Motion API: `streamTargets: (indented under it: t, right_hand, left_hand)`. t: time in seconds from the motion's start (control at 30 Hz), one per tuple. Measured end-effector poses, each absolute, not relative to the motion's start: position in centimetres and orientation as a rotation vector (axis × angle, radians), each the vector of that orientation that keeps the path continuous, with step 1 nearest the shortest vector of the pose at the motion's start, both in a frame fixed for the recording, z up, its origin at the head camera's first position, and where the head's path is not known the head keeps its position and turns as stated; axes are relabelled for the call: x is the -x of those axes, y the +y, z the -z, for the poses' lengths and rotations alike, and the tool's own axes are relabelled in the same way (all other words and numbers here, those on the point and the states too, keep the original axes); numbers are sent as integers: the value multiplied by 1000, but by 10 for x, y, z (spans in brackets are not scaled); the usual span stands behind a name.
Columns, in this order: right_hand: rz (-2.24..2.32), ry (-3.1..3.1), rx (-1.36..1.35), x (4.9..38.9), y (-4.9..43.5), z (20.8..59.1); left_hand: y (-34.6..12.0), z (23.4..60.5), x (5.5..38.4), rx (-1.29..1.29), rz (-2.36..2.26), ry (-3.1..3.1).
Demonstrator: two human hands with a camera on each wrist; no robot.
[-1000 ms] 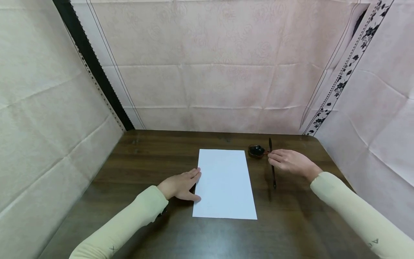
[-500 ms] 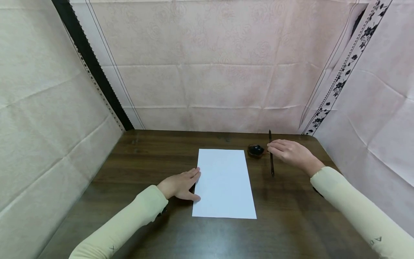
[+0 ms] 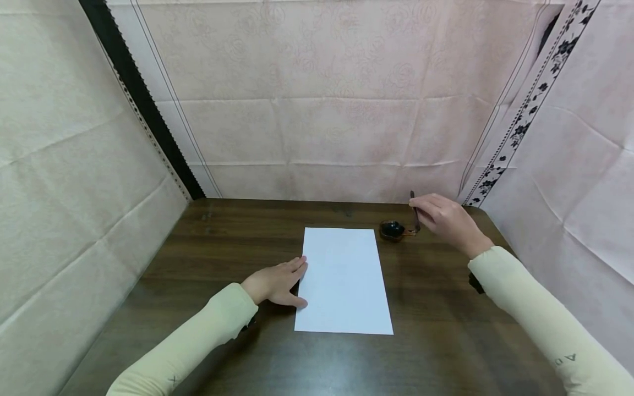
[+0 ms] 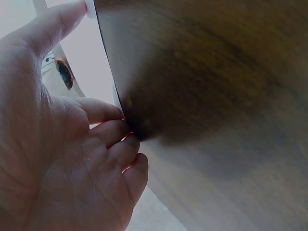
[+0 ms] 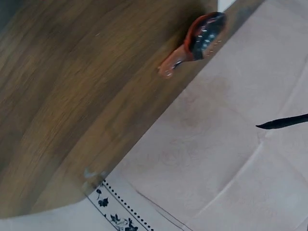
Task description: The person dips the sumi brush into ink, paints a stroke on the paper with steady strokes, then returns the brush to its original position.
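Note:
A white sheet of paper (image 3: 344, 286) lies on the brown table. My left hand (image 3: 278, 283) rests on its left edge, thumb and fingers spread; in the left wrist view the fingertips sit right along the paper's edge. My right hand (image 3: 448, 223) pinches a dark ink brush (image 3: 416, 220) beyond the paper's far right corner. The brush's pointed black tip (image 5: 276, 123) enters the right wrist view from the right, while the hand itself is out of that view. Beside it stands a small amber dish (image 3: 393, 230) with black ink inside and a short handle (image 5: 169, 65).
The wooden table (image 3: 218, 242) ends at a straight back edge with rounded corners. Pale cloth hangs (image 3: 337, 132) enclose it at the back and both sides, one with a black floral border (image 3: 520, 129).
My right hand has moved away from me and lifted, with the brush turning in its fingers and now looking shorter beside the dish's handle. My left hand and the paper have stayed put.

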State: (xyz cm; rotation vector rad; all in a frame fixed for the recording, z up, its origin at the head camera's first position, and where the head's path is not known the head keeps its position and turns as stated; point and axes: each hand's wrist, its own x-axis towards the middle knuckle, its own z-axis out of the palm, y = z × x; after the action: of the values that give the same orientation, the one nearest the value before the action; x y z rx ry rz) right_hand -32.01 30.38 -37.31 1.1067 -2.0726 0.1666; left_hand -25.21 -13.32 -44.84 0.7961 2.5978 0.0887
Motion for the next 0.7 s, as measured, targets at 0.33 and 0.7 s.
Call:
streamTargets:
  t: [0.33, 0.7]
  right_hand:
    - [-469, -2095, -870, 327, 291, 374]
    - [-821, -2149, -606, 331, 284, 378]
  left_hand:
    - [-133, 449, 252, -787, -93, 2593]
    - [-133, 448, 251, -790, -94, 2596]
